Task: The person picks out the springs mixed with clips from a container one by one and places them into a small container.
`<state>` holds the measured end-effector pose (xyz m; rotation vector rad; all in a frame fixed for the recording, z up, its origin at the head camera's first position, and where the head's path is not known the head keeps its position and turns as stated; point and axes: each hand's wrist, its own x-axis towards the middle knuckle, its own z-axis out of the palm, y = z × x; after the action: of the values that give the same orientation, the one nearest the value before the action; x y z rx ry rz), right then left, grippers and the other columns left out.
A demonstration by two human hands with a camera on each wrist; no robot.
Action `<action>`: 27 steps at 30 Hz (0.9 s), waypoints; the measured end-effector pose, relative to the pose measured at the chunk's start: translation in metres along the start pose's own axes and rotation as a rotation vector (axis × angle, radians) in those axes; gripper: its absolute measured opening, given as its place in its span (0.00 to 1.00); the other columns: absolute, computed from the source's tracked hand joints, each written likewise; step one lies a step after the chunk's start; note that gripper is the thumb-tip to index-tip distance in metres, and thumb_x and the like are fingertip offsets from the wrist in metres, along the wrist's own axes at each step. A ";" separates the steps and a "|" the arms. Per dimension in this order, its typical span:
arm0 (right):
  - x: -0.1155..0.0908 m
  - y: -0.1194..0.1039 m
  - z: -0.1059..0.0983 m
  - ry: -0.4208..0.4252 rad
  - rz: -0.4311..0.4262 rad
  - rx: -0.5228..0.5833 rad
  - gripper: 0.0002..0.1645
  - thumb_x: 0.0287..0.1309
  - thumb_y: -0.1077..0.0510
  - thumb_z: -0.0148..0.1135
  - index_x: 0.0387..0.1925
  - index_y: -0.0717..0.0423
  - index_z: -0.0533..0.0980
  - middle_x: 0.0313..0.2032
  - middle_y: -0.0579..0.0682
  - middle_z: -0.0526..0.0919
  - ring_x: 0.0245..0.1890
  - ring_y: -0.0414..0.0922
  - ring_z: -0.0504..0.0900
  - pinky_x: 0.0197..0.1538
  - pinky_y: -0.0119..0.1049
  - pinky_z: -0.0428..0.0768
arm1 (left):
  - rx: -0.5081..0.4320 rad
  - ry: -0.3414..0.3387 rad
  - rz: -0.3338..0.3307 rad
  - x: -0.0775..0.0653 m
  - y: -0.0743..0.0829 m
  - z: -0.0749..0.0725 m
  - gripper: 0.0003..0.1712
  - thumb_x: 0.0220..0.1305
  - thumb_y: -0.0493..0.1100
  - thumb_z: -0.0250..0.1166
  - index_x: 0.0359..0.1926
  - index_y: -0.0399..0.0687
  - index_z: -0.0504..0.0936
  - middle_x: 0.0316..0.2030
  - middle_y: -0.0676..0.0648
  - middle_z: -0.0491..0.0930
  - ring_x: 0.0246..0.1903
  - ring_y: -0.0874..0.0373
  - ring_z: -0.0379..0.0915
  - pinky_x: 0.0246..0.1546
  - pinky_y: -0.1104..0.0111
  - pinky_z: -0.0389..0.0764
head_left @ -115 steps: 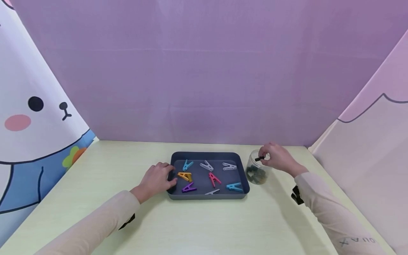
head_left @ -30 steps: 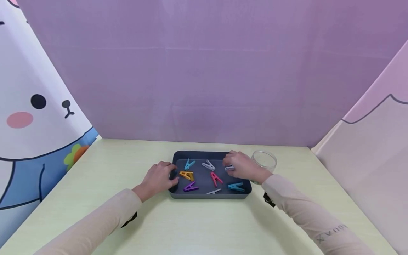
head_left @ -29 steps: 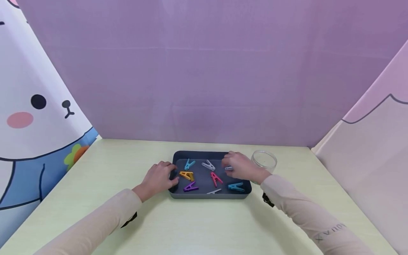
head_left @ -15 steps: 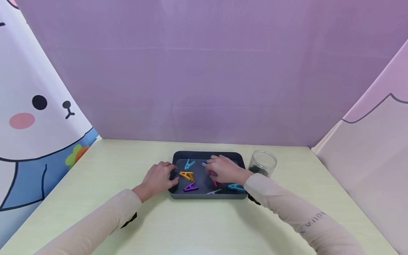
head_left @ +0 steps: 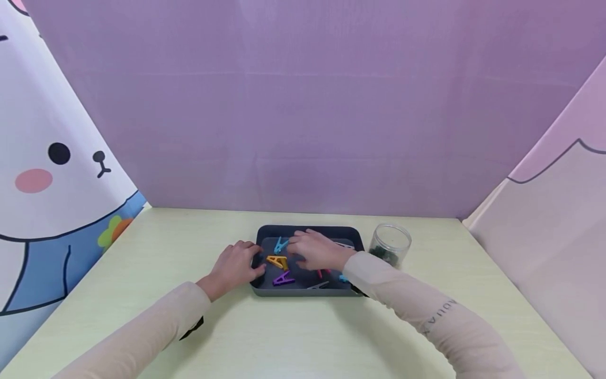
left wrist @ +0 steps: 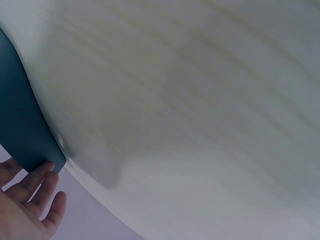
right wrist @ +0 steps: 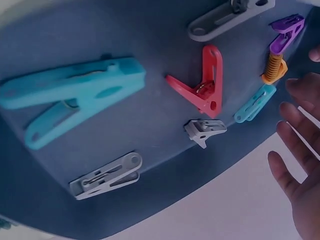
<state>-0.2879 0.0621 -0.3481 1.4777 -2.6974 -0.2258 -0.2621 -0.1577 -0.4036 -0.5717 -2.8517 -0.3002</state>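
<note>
My left hand [head_left: 234, 267] grips the left end of a dark grey tray [head_left: 307, 292]; in the left wrist view its fingertips press the tray's outer wall at a corner. Over the tray's middle hovers my right hand [head_left: 318, 250], fingers spread and holding nothing. Left of its fingertips lie a small light-blue clothespin [head_left: 279, 245] and an orange clothespin [head_left: 276, 261]. A purple clothespin [head_left: 283, 279] is nearer the front. The right wrist view shows a red clothespin [right wrist: 209, 82], a large turquoise clothespin [right wrist: 95, 90] and several grey ones, including a grey clothespin [right wrist: 202, 129] that my right hand hides in the head view.
A clear open jar [head_left: 392, 239] with dark green pieces at its bottom stands right of the tray. Both stand on a pale wooden table [head_left: 265, 337]. A purple cloth backdrop [head_left: 303, 116] rises behind, with printed cloth panels on both sides.
My right hand, earlier pinching a small dark spring-like piece at the jar's mouth, has moved left across the tray, passing the grey and red clothespins, without that piece. The left hand keeps its place.
</note>
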 end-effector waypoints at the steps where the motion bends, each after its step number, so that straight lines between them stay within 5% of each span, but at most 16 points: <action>1: 0.002 0.000 0.000 -0.005 -0.001 0.006 0.14 0.49 0.53 0.66 0.41 0.46 0.79 0.40 0.40 0.80 0.41 0.39 0.72 0.50 0.42 0.75 | -0.001 0.001 0.000 0.000 0.000 0.000 0.27 0.50 0.58 0.64 0.45 0.45 0.80 0.45 0.43 0.79 0.45 0.48 0.74 0.44 0.54 0.76; 27: 0.025 0.004 0.019 -0.042 -0.048 -0.017 0.16 0.50 0.53 0.65 0.44 0.42 0.78 0.44 0.39 0.80 0.43 0.39 0.73 0.44 0.35 0.75 | 0.005 0.012 0.011 0.000 -0.002 0.002 0.27 0.50 0.58 0.64 0.45 0.45 0.80 0.44 0.44 0.80 0.44 0.49 0.75 0.43 0.55 0.77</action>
<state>-0.3067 0.0453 -0.3664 1.5514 -2.6872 -0.2843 -0.2628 -0.1590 -0.4056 -0.5826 -2.8358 -0.2941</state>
